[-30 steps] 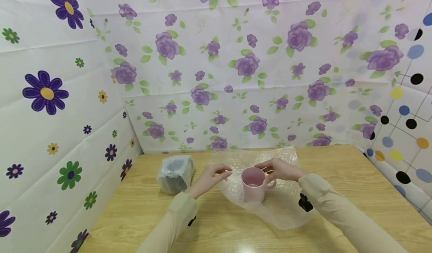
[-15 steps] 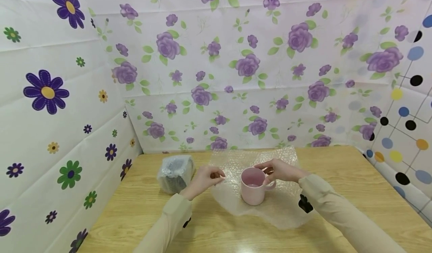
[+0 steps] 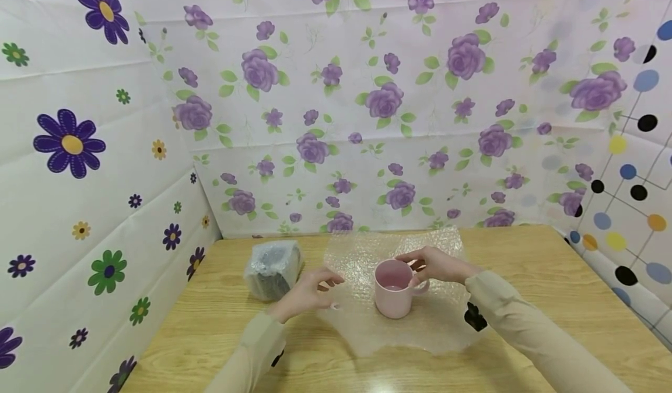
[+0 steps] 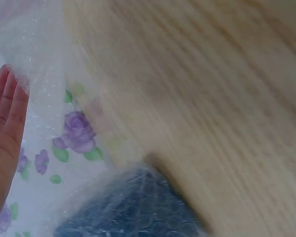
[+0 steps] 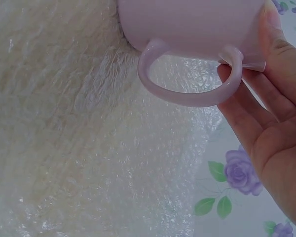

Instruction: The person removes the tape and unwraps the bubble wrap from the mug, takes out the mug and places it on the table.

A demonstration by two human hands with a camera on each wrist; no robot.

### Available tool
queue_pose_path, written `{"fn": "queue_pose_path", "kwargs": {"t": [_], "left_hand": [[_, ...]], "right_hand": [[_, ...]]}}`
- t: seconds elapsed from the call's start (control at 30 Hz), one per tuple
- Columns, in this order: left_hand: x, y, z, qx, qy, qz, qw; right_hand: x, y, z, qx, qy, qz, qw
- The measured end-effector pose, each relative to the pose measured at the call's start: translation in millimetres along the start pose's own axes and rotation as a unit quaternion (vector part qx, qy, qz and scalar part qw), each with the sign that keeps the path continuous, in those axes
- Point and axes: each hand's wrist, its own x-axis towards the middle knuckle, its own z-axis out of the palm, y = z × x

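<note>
A pink mug (image 3: 394,301) stands upright on a spread sheet of bubble wrap (image 3: 362,329), its handle pointing right. My right hand (image 3: 438,263) grips the mug near the rim on the handle side. In the right wrist view, the thumb lies against the mug's wall and the other fingers reach behind the handle (image 5: 187,98). Left of the mug, my left hand (image 3: 307,293) is at the wrap's left edge, fingers loosely extended and apart from the mug. The left wrist view shows its fingertips touching the bubble wrap (image 4: 44,64).
A bubble-wrapped dark object (image 3: 273,269) sits on the wooden table (image 3: 199,334), behind and left of my left hand. Flower-printed cloth (image 3: 357,119) hangs along the table's back edge, with more patterned cloth on both sides.
My left hand has moved left and toward me, its fingers spreading. The wrap's front-left part, earlier raised by the mug, now lies flatter and extends further left. My right hand and the mug stay nearly still.
</note>
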Motion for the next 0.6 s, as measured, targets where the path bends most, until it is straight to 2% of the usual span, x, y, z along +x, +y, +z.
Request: {"fn": "queue_pose_path", "kwargs": {"t": [0.2, 0.3, 0.53, 0.6], "left_hand": [[-11.0, -10.2, 3.2, -0.007, -0.011, -0.027, 0.9996], [-16.4, -12.5, 5.1, -0.014, -0.009, -0.024, 0.9996], [-26.4, -1.0, 4.3, -0.029, -0.003, -0.005, 0.9996], [-27.5, -11.5, 6.4, -0.024, 0.0, -0.003, 0.9997]], "right_hand": [[0, 0, 1, 0.0, 0.003, 0.004, 1.0], [-1, 0, 1, -0.001, 0.003, 0.001, 1.0], [-1, -2, 2, 0.018, 0.001, 0.005, 1.0], [-1, -2, 1, 0.02, 0.001, 0.004, 1.0]]}}
